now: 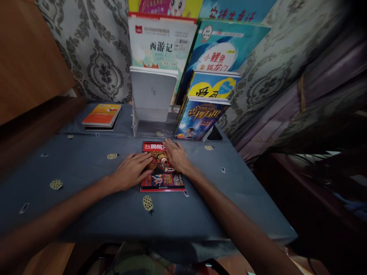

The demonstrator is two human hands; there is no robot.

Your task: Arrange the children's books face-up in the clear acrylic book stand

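A red and black book (163, 182) with a masked figure on its cover lies flat on the cloth-covered table (109, 206). Its left edge is under the fingers of my left hand (132, 170), which lies flat with fingers stretched out. On the upper right part of the cover rests my right hand (177, 156), its fingers extended and covering part of the title. Neither hand is wrapped round the book. Just beyond it stands a clear acrylic book rack (155, 129).
The rack's tiers hold several upright books, among them a grey book (154, 89), a white book (160, 46) and a dark blue book (197, 118). At the back left lies a small stack with an orange book (102, 114) on top. A patterned curtain (104, 65) hangs behind.
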